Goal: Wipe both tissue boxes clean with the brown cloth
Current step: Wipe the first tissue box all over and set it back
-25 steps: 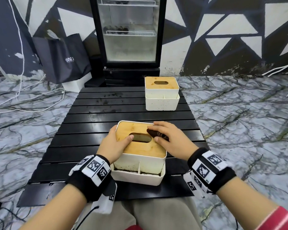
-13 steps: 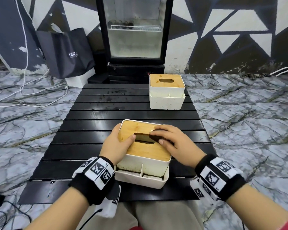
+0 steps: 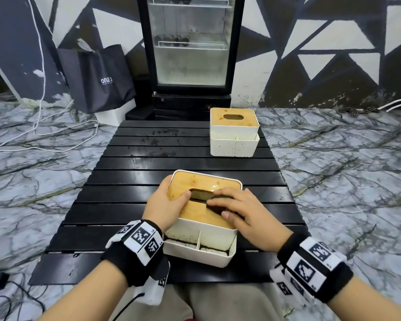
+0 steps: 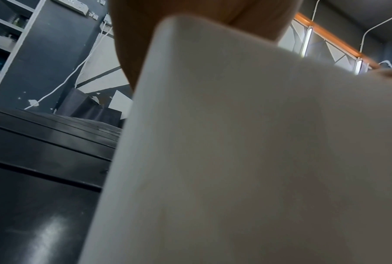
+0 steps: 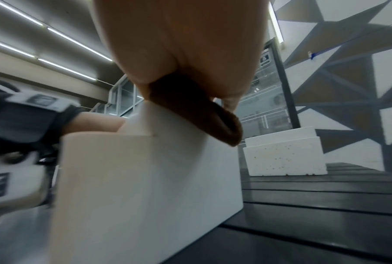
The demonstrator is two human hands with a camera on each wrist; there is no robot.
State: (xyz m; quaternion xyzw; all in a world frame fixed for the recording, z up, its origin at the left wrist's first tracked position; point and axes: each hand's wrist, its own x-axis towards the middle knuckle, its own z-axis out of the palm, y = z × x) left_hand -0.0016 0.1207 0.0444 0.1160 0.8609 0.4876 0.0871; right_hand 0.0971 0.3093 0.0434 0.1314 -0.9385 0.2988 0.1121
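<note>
Black slats of the table (image 3: 130,181) carry both boxes. At left, the left hand (image 3: 166,205) clasps the near tissue box (image 3: 202,237), thumb on its bamboo lid (image 3: 195,183). On that lid lies the brown cloth (image 3: 214,206), pinched under the curled fingers of the right hand (image 3: 248,216). The far tissue box (image 3: 233,135) stands well apart, back right.

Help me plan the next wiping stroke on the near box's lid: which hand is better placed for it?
Right. The right hand holds the brown cloth on the wooden lid of the near tissue box; the left hand grips that box's left side, steadying it.
</note>
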